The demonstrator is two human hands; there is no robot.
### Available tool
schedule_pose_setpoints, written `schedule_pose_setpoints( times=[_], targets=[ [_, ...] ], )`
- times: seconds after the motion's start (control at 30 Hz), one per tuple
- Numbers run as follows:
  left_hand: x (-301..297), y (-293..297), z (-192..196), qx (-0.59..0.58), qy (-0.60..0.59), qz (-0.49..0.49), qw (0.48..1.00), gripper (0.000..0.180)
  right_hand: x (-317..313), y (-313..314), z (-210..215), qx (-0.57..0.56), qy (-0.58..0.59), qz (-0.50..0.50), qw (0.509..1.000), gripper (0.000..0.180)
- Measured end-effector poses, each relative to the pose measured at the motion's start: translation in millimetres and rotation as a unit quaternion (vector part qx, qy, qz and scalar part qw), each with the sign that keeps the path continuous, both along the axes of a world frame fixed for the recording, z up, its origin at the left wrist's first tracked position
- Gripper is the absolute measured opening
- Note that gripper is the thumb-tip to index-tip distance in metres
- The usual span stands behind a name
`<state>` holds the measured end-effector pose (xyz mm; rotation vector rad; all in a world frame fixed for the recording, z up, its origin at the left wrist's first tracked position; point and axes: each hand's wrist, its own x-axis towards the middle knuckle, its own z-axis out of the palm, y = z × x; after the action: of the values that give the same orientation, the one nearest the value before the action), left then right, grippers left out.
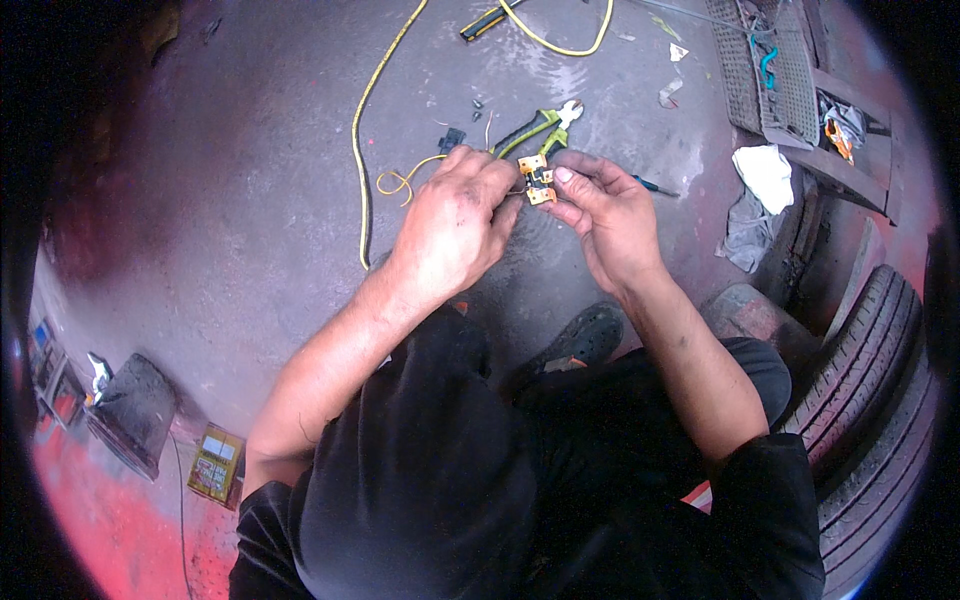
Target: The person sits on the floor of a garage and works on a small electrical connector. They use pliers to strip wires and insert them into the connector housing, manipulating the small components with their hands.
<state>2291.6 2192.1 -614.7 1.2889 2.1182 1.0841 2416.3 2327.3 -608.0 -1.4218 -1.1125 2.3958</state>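
Observation:
Between the fingertips of my right hand (612, 205) is a small yellow-and-black electrical fitting (538, 181), held with the thumb on its right side. My left hand (455, 215) is closed at the fitting's left side, and a short bit of thin wire shows between its fingertips and the fitting. Its fingertips are partly hidden. Beyond the hands lie green-and-black cutting pliers (545, 125), jaws pointing away to the right. A looped yellow wire (400, 188) and a small black part (452, 139) lie beside my left hand. Past my right hand, a screwdriver (655, 187) rests on the floor.
A yellow cable (358, 150) runs down the grey floor on the left. At the far edge lies a yellow-and-black tool (484, 22). Tyres (862, 350), a white cloth (763, 178) and a grate-like rack (770, 75) stand right. A yellow box (215, 463) sits lower left.

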Motion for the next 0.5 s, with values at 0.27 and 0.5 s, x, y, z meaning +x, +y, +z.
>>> schedule_pose_setpoints(
  times=[0.27, 0.5],
  targets=[
    [3, -2, -10, 0.037, 0.013, 0.011, 0.999, 0.017, 1, 3, -1, -0.027, 0.001, -0.007, 1.000, 0.024],
    [4, 0, -7, 0.041, 0.017, -0.006, 0.999, 0.013, 2, 5, -1, -0.025, -0.009, -0.007, 1.000, 0.027]
  ],
)
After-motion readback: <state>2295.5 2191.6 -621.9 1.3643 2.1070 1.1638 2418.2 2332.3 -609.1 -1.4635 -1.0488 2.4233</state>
